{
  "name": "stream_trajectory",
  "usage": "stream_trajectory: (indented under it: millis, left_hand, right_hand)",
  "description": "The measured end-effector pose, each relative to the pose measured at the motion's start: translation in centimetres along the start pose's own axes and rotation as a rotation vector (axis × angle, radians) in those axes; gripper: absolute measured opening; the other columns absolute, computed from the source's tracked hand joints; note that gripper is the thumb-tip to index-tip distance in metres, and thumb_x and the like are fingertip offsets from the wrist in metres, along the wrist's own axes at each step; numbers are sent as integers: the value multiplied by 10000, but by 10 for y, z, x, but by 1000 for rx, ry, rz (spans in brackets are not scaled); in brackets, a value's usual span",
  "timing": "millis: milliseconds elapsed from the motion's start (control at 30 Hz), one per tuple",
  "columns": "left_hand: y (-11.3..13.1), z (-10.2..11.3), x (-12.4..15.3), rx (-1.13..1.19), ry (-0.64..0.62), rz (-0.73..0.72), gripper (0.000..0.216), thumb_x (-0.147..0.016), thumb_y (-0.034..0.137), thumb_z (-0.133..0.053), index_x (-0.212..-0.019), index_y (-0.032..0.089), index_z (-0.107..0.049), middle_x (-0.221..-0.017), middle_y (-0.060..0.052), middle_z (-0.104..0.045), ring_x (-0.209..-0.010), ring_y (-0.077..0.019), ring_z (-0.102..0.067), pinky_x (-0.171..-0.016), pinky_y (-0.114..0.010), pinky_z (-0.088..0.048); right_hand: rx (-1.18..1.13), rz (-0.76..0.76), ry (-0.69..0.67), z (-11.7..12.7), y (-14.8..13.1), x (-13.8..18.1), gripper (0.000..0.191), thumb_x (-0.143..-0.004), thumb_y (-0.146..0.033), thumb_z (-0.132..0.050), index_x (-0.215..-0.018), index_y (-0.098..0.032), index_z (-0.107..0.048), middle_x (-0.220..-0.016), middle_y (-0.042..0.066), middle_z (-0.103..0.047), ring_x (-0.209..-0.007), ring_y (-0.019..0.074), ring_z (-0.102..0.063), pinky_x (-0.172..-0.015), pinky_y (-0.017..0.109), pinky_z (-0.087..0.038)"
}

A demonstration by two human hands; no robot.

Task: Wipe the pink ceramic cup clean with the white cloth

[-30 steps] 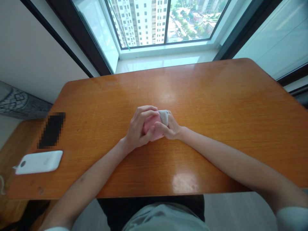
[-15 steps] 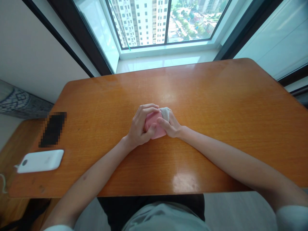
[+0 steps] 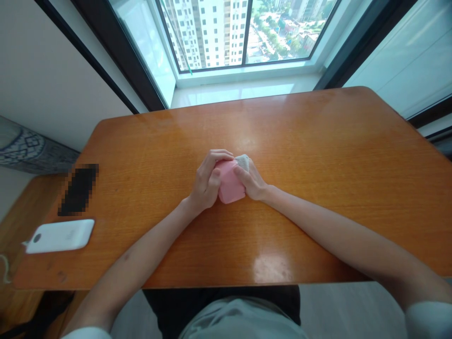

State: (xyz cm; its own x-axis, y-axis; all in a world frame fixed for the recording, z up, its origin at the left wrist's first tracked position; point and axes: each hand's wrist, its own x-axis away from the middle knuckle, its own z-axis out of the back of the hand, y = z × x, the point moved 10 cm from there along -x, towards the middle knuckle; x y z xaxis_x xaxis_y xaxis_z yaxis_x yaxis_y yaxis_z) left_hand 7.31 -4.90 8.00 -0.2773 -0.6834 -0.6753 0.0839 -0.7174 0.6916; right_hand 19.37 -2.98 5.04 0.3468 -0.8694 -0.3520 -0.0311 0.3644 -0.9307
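My left hand (image 3: 205,181) clasps the pink box (image 3: 231,184), seemingly for steadiness. My right hand (image 3: 253,182) pinches grey cloth (image 3: 242,162) against it.

Pink obj. (image 3: 231,184), smooth, boxy w/ rounded corners, is held at an angle approx. mid. of the table (image 3: 318,165), sides partly hidden! Grey cloth (image 3: 242,162), bunched small, is right at its far r. corner.

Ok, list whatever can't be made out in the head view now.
All in the head view:
- Pink object: its left end, covered by the left hand.
- Gray cloth: its lower part, behind the pink object and right hand.
- Dark item: details, masked by pixelation.
- Patterned item: cut off by the left edge.
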Motion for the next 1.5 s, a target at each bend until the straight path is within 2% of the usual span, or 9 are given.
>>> stream_trajectory:
  millis: [133,300,367,667,833,933,1200,1400,1500]
  left_hand:
    - [-36,-7,4,100,23,353,549,-1215,629,-330,-1182,265,-739,-1151,-74,-789,-1013,-268,-740,-937,-454,-621]
    - [14,-5,0,-108,-36,-170,503,-1197,637,-416,-1414,267,-678,-1456,-134,-709,-1350,-318,-690,-1165,-534,-580]
    - [20,-10,2,-106,-86,-233,440,-1196,571,-465,-1435,263,-669,-1457,-137,-701,-1335,-309,-692,-1153,-522,-584]
    - [-30,-19,-7,201,-8,392,438,-1194,564,-433,-1128,259,-740,-1135,-53,-792,-1029,-261,-736,-988,-448,-608]
    - [4,-7,-9,-8,-24,-68,483,-1178,634,-472,-1361,253,-707,-1472,-137,-718,-1391,-333,-677,-1217,-562,-546]
    - [17,-12,-3,-54,-98,-252,510,-1159,645,-511,-1423,239,-672,-1417,-159,-726,-1296,-329,-718,-1131,-548,-599]
    - [-43,-21,0,220,15,435,562,-1193,670,-362,-1129,239,-717,-1049,-61,-781,-912,-241,-726,-846,-411,-623]
    - [23,-10,-2,-55,0,-254,418,-1165,562,-537,-1377,235,-687,-1396,-147,-738,-1299,-320,-713,-1124,-530,-599]
    - [24,-11,-7,-21,-5,-207,299,-1153,438,-570,-1309,223,-707,-1287,-124,-758,-1190,-289,-730,-1063,-485,-604]
  right_hand:
    - [-30,-41,27,4,8,2,686,-975,-884,-596,-736,-249,-490,-670,-47,-415,-622,127,-378,-545,300,-304]
    - [-25,-79,77,9,12,2,690,-1007,-868,-579,-730,-241,-502,-704,-38,-439,-643,127,-411,-569,298,-337]
    - [-24,-74,79,9,12,2,680,-1016,-858,-584,-744,-237,-532,-706,-34,-461,-653,133,-435,-581,299,-352]
    - [-140,-135,150,13,30,5,687,-952,-887,-652,-785,-222,-604,-685,-18,-522,-616,135,-451,-534,289,-365]
    - [-58,-108,174,16,21,7,674,-995,-854,-624,-753,-225,-611,-684,-8,-558,-628,144,-475,-549,300,-390]
    - [-13,-66,127,12,10,6,688,-983,-863,-630,-735,-221,-616,-679,-12,-551,-622,141,-478,-548,300,-386]
    - [-55,-47,128,12,3,5,683,-949,-873,-666,-745,-225,-595,-639,-37,-479,-556,116,-397,-506,292,-335]
    - [-22,-92,166,15,15,5,682,-1012,-855,-594,-748,-226,-613,-688,-17,-533,-625,141,-470,-564,302,-401]
    - [5,-18,182,17,8,7,674,-1006,-856,-593,-748,-234,-593,-687,-26,-500,-627,140,-441,-570,307,-381]
